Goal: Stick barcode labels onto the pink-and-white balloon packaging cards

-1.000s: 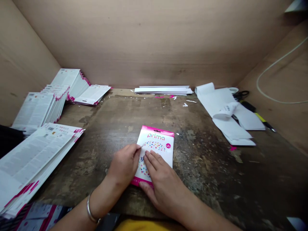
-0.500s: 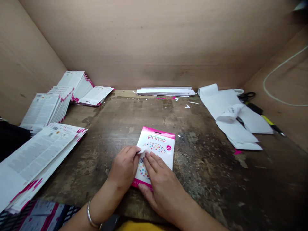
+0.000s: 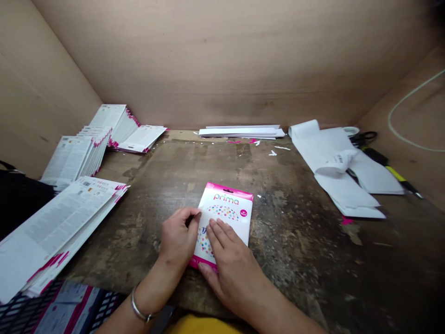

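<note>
A white and pink printed packet (image 3: 227, 215) marked "prima", with coloured dots and a hang slot at its top, lies flat on the table in front of me. My right hand (image 3: 232, 257) rests on its lower half, fingers stretched out flat, hiding part of the print. At the packet's left edge is my left hand (image 3: 179, 236), thumb and forefinger pinched together. Whatever sits between those fingertips is too small to make out. A metal bangle (image 3: 139, 308) circles my left wrist.
Printed cards stand in stacks (image 3: 66, 157) at the back left, with a larger pile (image 3: 66, 222) nearer me. A crate (image 3: 69, 306) holds packets below the table edge. White paper strips (image 3: 239, 132) lie at the back; paper sheets (image 3: 337, 167), scissors (image 3: 365, 138) and a yellow-black cutter (image 3: 399, 176) lie right.
My left hand's pinched fingers have moved slightly left to the packet's edge. The white flap lifted at its fingertips no longer shows. My right hand stays on the packet.
</note>
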Available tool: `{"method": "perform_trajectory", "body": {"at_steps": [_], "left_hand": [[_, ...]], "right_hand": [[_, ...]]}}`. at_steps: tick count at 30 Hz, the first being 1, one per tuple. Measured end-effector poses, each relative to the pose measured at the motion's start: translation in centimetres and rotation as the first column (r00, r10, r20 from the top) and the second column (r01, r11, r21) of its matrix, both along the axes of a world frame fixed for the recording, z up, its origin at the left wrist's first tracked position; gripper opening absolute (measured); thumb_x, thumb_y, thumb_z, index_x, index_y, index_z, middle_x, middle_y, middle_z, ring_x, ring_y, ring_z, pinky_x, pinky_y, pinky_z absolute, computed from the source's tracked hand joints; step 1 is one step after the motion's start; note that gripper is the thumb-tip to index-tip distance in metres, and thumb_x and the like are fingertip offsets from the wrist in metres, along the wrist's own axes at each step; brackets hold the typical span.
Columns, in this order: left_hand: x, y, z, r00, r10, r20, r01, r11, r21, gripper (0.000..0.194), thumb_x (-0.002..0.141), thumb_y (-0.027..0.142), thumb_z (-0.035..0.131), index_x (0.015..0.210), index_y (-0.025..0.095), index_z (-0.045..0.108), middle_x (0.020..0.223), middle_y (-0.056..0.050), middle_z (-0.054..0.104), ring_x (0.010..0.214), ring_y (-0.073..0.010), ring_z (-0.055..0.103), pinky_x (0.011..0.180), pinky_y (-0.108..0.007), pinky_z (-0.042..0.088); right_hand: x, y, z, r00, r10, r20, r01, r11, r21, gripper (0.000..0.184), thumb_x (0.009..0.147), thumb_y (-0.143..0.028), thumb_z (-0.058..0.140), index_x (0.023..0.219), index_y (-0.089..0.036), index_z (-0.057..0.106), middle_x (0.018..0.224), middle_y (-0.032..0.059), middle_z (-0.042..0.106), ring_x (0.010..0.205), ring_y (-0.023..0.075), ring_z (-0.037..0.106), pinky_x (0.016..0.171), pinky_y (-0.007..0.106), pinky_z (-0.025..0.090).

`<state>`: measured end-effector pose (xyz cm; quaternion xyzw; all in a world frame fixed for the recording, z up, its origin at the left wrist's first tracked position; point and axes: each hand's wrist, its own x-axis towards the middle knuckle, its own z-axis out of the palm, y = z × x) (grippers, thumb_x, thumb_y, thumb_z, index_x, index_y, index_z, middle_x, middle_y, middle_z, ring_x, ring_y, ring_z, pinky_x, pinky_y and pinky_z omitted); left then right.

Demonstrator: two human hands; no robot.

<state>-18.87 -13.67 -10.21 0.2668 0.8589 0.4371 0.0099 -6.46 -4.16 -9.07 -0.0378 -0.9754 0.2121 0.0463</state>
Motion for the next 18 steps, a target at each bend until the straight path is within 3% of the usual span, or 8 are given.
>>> {"method": "perform_trajectory", "body": {"at_steps": [4,8,13,18], "left_hand": [[0.3,-0.1,-0.3,0.954,-0.175,-0.243,0.152,0.982,-0.110,0.016,0.083,0.015,0.051,0.089,0.017,0.066,0.087,-0.005,0.070,0.081,-0.0168,0.065,0.075,-0.028,0.051],[0.6,0.0,-0.4,0.889,-0.283,-0.360,0.214,0.952,-0.221,0.021,0.087,0.015,0.045,0.094,0.017,0.065,0.093,-0.007,0.071,0.085,-0.0188,0.067,0.075,-0.030,0.055],[0.4,-0.2,-0.3,0.832,-0.387,-0.399,0.290,0.915,-0.282,0.024,0.089,0.018,0.043,0.099,0.015,0.065,0.101,-0.010,0.071,0.097,-0.0214,0.066,0.082,-0.032,0.056],[-0.1,-1.5,0.0,0.776,-0.537,-0.330,0.408,0.827,-0.388,0.029,0.088,0.019,0.046,0.112,0.016,0.060,0.120,-0.010,0.064,0.112,-0.0202,0.058,0.095,-0.034,0.049]], "right_hand": [[-0.1,0.1,0.0,1.000,0.002,-0.024,-0.002,1.000,0.001,0.063,0.086,-0.038,0.051,0.136,-0.001,0.040,0.143,0.0186,0.035,0.134,0.0308,0.029,0.112,0.042,0.027],[-0.2,0.1,0.1,0.998,0.005,-0.065,-0.005,1.000,-0.001,0.062,0.084,-0.034,0.054,0.134,0.001,0.042,0.140,0.0200,0.039,0.133,0.0316,0.031,0.111,0.043,0.028],[-0.1,-0.1,0.1,0.997,0.003,-0.074,-0.007,0.999,-0.044,0.062,0.082,-0.029,0.056,0.135,0.001,0.041,0.139,0.0202,0.042,0.132,0.0314,0.033,0.111,0.045,0.028],[0.4,-0.2,-0.3,0.990,-0.108,-0.092,0.092,0.983,-0.159,0.070,0.074,-0.023,0.067,0.135,-0.003,0.040,0.141,0.0210,0.037,0.131,0.0301,0.035,0.107,0.044,0.036]]}}
